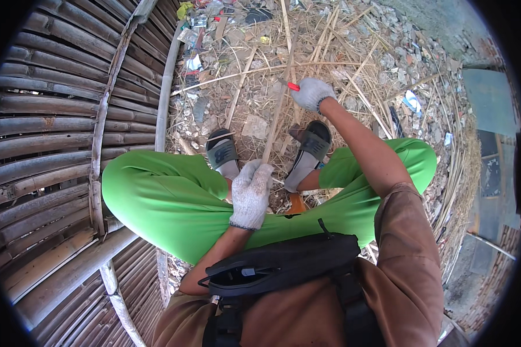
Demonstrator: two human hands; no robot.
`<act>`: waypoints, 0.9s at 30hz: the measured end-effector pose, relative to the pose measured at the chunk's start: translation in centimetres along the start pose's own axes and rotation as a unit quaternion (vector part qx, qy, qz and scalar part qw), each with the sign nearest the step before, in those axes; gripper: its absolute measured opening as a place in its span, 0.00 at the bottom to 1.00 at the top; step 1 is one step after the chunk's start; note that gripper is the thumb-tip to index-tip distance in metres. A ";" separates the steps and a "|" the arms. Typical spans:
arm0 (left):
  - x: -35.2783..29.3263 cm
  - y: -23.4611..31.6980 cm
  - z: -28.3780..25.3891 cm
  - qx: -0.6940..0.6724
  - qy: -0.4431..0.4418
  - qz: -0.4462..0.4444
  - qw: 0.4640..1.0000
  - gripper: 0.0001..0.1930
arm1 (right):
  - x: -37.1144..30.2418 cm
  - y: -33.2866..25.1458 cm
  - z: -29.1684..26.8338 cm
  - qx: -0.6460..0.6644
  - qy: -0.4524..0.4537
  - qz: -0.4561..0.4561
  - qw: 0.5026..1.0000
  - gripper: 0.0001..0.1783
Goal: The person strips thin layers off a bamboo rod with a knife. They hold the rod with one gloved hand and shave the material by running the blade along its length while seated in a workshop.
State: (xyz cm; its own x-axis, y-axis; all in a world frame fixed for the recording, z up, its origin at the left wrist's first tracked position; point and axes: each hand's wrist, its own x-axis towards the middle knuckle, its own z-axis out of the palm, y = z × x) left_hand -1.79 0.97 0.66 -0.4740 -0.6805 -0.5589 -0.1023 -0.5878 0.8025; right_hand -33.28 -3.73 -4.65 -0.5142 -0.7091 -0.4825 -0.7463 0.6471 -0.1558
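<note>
My left hand [251,195], in a whitish knit work glove, is closed around the near end of a long, flat bamboo strip [276,122]. The strip runs away from me between my feet, over the littered ground. Farther out and to the right, my gloved right hand [315,95] grips a knife by its red handle [293,87]. Its short dark blade points left and lies at the strip; whether it cuts into the strip cannot be made out.
A slatted bamboo wall [52,124] rises on my left. My slide sandals [222,151] stand either side of the strip. Bamboo strips, straw, shavings and scraps litter the ground [255,124]. A black bag [283,263] hangs at my waist; grey panels [492,101] stand far right.
</note>
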 end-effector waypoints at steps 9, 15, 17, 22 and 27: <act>0.3 -0.6 -0.4 -0.026 0.010 -0.022 0.999 0.15 | -13.9 -5.0 2.5 0.008 -0.050 -0.132 0.990 0.21; 0.4 -1.0 -0.6 -0.025 0.011 0.002 1.000 0.16 | -15.7 -5.3 4.2 -0.004 -0.020 -0.193 0.981 0.19; 0.5 -1.3 -0.6 -0.009 0.008 0.007 1.000 0.15 | -15.1 -4.9 4.7 -0.013 -0.004 -0.193 0.981 0.19; 0.7 -2.2 -0.7 0.007 -0.007 0.035 0.999 0.12 | -13.0 -4.4 2.0 0.001 -0.047 -0.137 0.989 0.21; 0.3 -1.2 -0.6 0.009 0.001 0.011 1.000 0.12 | -12.3 -4.1 2.0 0.010 -0.039 -0.134 0.990 0.22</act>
State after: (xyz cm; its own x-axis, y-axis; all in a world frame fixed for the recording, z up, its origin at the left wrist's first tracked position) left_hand -1.30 1.17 -0.62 -0.4754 -0.6934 -0.5416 -0.1077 -0.5651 0.8180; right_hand -23.06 2.95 0.16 -0.2651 -0.8327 -0.4861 -0.8426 0.4452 -0.3031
